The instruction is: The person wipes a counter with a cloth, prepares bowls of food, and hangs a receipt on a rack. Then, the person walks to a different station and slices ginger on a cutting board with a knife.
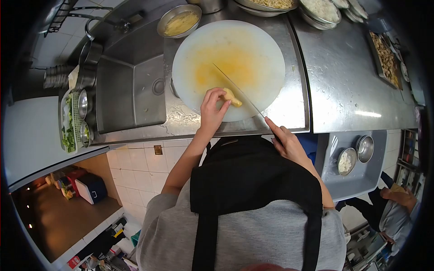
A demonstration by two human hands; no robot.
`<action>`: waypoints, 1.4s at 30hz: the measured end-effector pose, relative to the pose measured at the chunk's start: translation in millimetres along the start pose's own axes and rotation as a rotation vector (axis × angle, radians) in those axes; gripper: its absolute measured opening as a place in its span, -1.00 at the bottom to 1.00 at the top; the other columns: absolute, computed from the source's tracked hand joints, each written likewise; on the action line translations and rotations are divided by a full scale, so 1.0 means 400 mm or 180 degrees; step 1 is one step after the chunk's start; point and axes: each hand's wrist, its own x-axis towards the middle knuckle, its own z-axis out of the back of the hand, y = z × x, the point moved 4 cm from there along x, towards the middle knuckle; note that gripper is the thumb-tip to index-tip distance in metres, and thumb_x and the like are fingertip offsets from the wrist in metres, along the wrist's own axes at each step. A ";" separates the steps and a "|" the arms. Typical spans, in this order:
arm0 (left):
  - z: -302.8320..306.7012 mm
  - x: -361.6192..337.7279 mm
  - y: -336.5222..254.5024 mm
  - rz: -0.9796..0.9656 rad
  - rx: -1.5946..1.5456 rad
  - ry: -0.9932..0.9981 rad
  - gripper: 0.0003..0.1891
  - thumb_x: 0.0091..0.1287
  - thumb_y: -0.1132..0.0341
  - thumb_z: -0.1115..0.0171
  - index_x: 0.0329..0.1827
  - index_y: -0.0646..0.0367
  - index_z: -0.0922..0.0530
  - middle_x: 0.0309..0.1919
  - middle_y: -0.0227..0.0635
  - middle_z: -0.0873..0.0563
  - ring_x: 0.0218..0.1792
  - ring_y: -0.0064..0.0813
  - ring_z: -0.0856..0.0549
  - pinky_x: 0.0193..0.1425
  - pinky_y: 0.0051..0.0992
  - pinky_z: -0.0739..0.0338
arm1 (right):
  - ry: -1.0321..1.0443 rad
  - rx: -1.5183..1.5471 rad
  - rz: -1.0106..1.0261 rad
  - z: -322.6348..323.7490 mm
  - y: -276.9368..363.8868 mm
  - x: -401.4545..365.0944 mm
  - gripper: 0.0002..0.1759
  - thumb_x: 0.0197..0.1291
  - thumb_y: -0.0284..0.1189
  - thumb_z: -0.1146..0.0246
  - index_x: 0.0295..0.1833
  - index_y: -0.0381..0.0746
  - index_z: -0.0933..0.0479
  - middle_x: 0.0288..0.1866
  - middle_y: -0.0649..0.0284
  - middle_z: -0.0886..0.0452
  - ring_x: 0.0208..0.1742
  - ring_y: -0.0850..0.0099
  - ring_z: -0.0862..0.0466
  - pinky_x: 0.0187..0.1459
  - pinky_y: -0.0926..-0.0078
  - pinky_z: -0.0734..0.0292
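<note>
A pale yellow, knobbly piece of food (pixel 232 97) rests near the front of a round white cutting board (pixel 266 49). My left hand (pixel 214 108) holds it from the left, thumb and fingers against it. Fingers of my right hand (pixel 285 141) are wrapped round the dark handle of a knife (pixel 239 89), at the board's front right edge. The long, thin blade slants up and left across the board, just right of the yellow piece. Orange-yellow stains mark the middle of the board.
A steel sink (pixel 147 90) lies left of the board. Behind it stands a bowl of yellow strips (pixel 181 23). More filled bowls stand at the back right, with a tray of brown pieces (pixel 384 58) beyond. Below the counter, right, is a grey tub (pixel 332 180); another person (pixel 398 217) is farther right.
</note>
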 end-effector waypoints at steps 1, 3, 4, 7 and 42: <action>-0.002 -0.001 0.000 -0.0030 0.0007 -0.0024 -0.71 0.09 0.49 -0.38 -0.13 0.26 -0.52 -0.06 -0.17 -0.58 -0.05 -0.24 -0.62 -0.09 -0.41 -0.62 | 0.0034 0.0001 -0.0025 0.001 0.000 -0.003 -0.20 0.17 -0.66 -0.12 0.50 0.09 -0.10 -0.31 0.00 -0.43 -0.37 0.03 -0.53 -0.23 0.12 -0.43; -0.005 -0.001 -0.002 0.0060 -0.0036 -0.0001 -0.70 0.09 0.49 -0.38 -0.12 0.25 -0.52 -0.05 -0.17 -0.58 -0.03 -0.23 -0.61 -0.05 -0.39 -0.61 | 0.0063 0.0006 -0.0051 0.000 -0.003 -0.007 -0.21 0.18 -0.65 -0.12 0.49 0.09 -0.11 -0.31 -0.01 -0.44 -0.36 0.02 -0.54 -0.23 0.12 -0.42; -0.005 0.000 -0.003 0.0148 -0.0080 0.0012 -0.70 0.09 0.48 -0.37 -0.10 0.25 -0.53 -0.04 -0.17 -0.58 -0.01 -0.21 -0.60 -0.01 -0.38 -0.59 | 0.0030 0.0050 -0.0040 -0.002 -0.005 -0.008 -0.22 0.18 -0.65 -0.12 0.49 0.09 -0.11 -0.31 -0.01 -0.44 -0.36 0.02 -0.54 -0.23 0.11 -0.42; -0.004 0.010 -0.019 -0.0076 0.0237 0.0204 -0.63 0.08 0.49 -0.35 -0.01 0.21 -0.54 0.03 -0.18 -0.57 0.05 -0.16 -0.57 0.11 -0.33 -0.52 | -0.0042 0.0113 -0.0056 -0.004 -0.009 -0.007 -0.22 0.18 -0.65 -0.12 0.49 0.08 -0.11 -0.31 -0.01 -0.44 -0.35 0.02 -0.54 -0.22 0.11 -0.42; 0.015 0.037 0.012 0.0585 0.0131 -0.0123 -0.55 -0.03 0.51 -0.46 -0.06 0.25 -0.49 -0.16 -0.23 -0.50 -0.26 -0.44 -0.61 -0.26 -0.49 -0.61 | -0.0557 0.0481 0.0042 -0.021 -0.038 0.021 -0.17 0.12 -0.67 -0.13 0.51 -0.01 -0.07 -0.24 -0.04 -0.52 -0.20 0.02 -0.53 -0.06 0.19 -0.41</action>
